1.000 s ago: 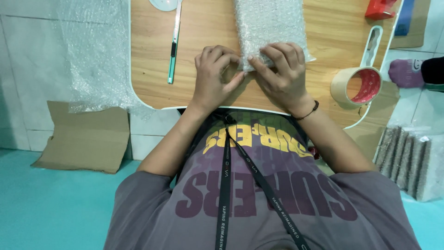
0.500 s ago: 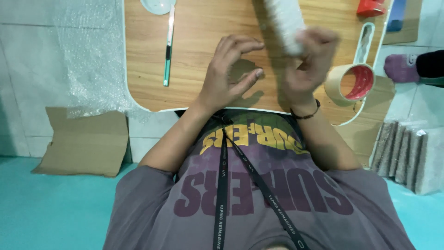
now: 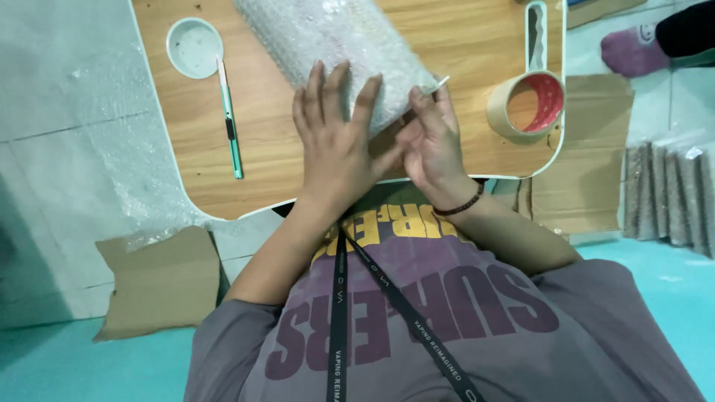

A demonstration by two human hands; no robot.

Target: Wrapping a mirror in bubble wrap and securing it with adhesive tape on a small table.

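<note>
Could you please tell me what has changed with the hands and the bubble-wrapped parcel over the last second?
The bubble-wrapped parcel, lifted on end by the right hand half a second ago, lies flat on the wooden table again. The left hand now presses on it; the right pinches its corner. The tape roll, utility knife and small round dish stayed put.

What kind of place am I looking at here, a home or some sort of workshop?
Probably a small packing station set on a tiled floor. A bubble-wrapped bundle lies under the hands on a low wooden table, with a roll of tape and a green utility knife beside it, and flat cardboard nearby.
</note>
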